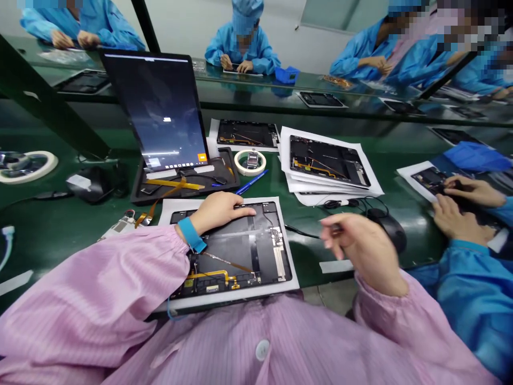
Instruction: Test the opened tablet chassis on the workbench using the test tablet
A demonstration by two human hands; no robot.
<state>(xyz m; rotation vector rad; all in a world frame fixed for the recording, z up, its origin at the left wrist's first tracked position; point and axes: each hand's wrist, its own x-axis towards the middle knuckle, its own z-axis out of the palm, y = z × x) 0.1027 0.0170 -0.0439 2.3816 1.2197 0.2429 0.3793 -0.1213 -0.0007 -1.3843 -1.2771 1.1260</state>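
In front of me lies an opened tablet housing (236, 251) on a white sheet (294, 267); its black inside shows orange flex cables and a silver strip. My left hand (218, 211), with a blue wrist band (192, 235), rests across its far left part, thumb stretched out flat. Off the housing's right side, my right hand (360, 240) is raised above the table and smeared by motion. Its fingers are closed round a thin black stick-like thing (302, 231) that points left to the housing; whether it is a tool or a cable I cannot tell.
A lit tablet screen (160, 112) stands behind, over a black tray (144, 187). More housings (328, 160) lie on sheets. Near them are a tape roll (239, 163), a blue pen (252, 182) and a black mouse (388, 230). A co-worker's hands (460, 214) work at the right.
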